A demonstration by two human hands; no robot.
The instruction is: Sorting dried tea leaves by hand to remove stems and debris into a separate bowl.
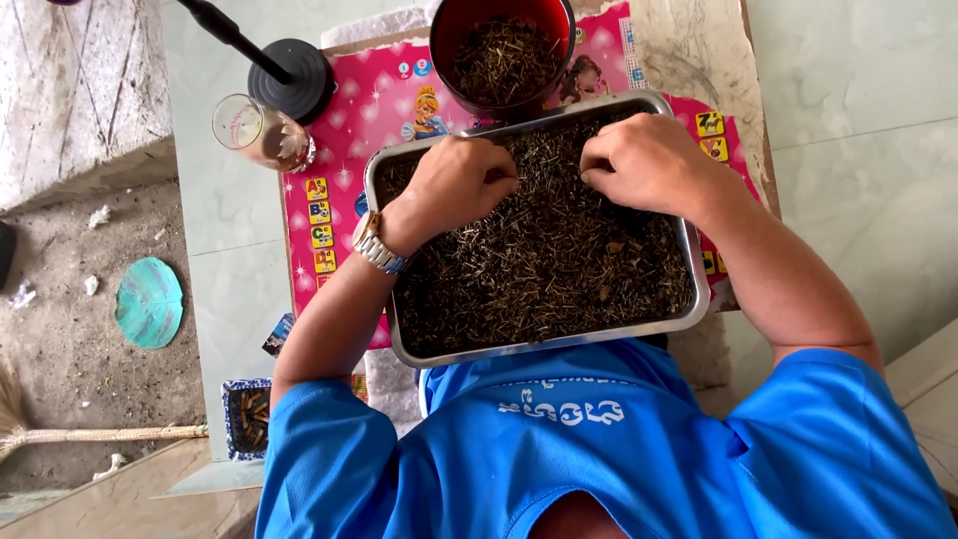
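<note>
A rectangular metal tray (699, 299) lies in front of me, filled with dark dried stems and leaf bits (549, 265). My left hand (454, 185), with a metal watch on the wrist, rests in the tray's far left part, fingers curled into the dried stuff. My right hand (644, 160) sits at the far right part, fingers also curled and pinching at the dried bits. Just beyond the tray stands a red bowl (444, 40) holding more of the same dried material.
The tray sits on a pink picture mat (374, 110) over a small table. A glass cup (261, 132) and a black round stand base (291, 80) are at the left. A small patterned box (232, 419), a broom handle (110, 434) and a teal disc (150, 301) lie on the floor.
</note>
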